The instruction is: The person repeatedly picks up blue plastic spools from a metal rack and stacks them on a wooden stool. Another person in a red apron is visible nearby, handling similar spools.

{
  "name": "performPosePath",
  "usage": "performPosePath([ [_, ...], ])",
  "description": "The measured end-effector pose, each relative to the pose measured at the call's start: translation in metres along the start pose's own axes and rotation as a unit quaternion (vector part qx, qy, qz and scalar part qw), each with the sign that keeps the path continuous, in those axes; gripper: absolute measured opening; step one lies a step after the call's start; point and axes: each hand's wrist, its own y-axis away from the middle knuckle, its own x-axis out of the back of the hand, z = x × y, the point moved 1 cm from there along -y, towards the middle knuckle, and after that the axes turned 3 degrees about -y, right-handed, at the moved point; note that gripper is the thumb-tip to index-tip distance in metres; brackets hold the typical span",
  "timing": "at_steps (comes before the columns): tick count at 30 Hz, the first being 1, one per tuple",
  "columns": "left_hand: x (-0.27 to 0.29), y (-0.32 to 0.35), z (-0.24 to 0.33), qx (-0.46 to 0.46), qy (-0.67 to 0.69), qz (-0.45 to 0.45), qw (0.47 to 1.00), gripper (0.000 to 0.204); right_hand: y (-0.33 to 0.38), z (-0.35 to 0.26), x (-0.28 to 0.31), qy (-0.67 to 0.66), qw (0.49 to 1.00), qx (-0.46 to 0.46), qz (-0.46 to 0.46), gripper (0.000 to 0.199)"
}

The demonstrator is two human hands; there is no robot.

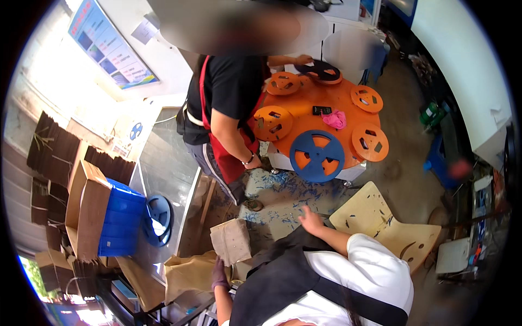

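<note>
My left hand [220, 275], in a dark glove, is at the lower middle with its fingers stretched upward. It is beside a brown paper or cloth covering [186, 274] and just below a beige, block-like piece [230, 242]. Whether it touches either is hard to tell. My right hand [311, 220] is bare and reaches forward past my black apron. Its fingers are apart and nothing shows in them. Nearest to it are a pale wooden chair [359, 209] with a smile cut-out and a floor strewn with blue shavings [293, 187].
A co-worker in a red apron [225, 155] stands at an orange round table [304, 103]. On it lie several orange reels [370, 142], a blue reel [317, 156], a black reel [321, 70] and a pink cloth [334, 119]. A blue bin [120, 217] stands left on a metal table [168, 157].
</note>
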Motion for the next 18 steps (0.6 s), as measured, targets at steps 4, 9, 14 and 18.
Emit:
performPosePath([
  [4,-0.022,0.009,0.024,-0.084,-0.159,-0.104,0.978,0.055,0.008,0.095,-0.024,-0.059,0.982,-0.18,0.009,0.074],
  [9,-0.042,0.017,-0.077,-0.066,-0.165,-0.192,0.965,0.05,0.052,0.185,-0.061,-0.038,0.976,-0.209,-0.04,0.03],
  [14,-0.046,0.025,-0.135,0.015,-0.142,-0.198,0.97,0.045,0.073,0.171,-0.081,0.016,0.985,-0.166,-0.032,0.035],
  [18,-0.042,0.022,-0.15,0.017,-0.12,-0.203,0.972,0.041,0.074,0.141,-0.086,0.014,0.995,-0.095,-0.005,0.04],
])
